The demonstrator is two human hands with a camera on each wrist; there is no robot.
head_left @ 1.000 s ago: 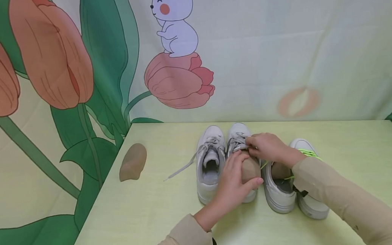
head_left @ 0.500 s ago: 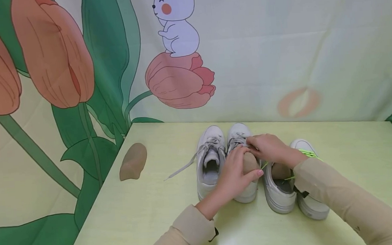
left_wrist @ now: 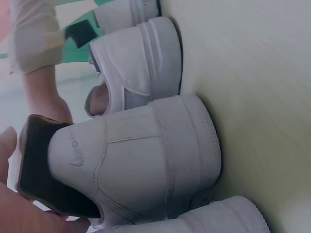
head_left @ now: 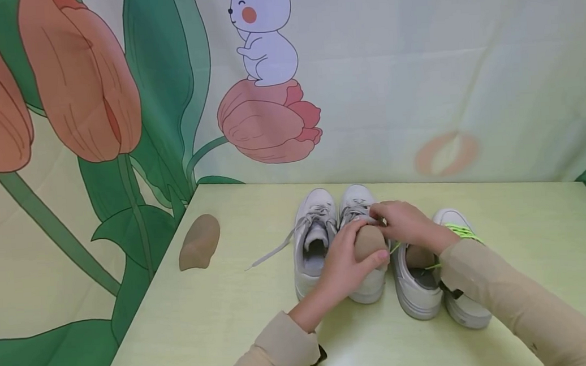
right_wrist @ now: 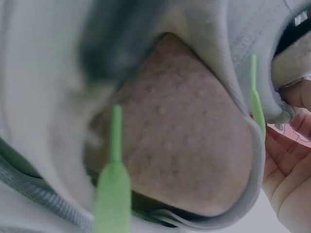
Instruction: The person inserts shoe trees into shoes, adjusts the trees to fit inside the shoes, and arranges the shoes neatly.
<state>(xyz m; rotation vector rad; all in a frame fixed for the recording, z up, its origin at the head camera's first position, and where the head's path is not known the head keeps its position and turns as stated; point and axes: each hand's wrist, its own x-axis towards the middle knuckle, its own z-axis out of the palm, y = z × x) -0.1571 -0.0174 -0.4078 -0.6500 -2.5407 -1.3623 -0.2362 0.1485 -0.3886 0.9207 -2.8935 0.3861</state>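
A white sneaker with grey laces (head_left: 366,291) stands in the row of shoes. A brown shoe insert (head_left: 370,243) sits partly in its opening. My left hand (head_left: 343,264) grips the insert with thumb and fingers on opposite sides. In the left wrist view the insert's dark hollow inside (left_wrist: 53,187) faces the heel. My right hand (head_left: 405,220) holds the sneaker near its tongue and laces; its fingertips are partly hidden. Another brown insert (right_wrist: 175,131) fills the neighbouring sneaker with green laces (head_left: 419,304), just below the right hand.
To the left, a grey-laced sneaker (head_left: 307,278) stands with one lace trailing on the table (head_left: 221,324). A loose brown insert (head_left: 199,242) lies near the table's left edge. One more green-laced sneaker (head_left: 470,312) is at the right, partly behind the right sleeve.
The insert in my left hand has tipped and shifted slightly left and forward, toward the shoe's toe, and more of the heel shows. My right hand stays almost in place.
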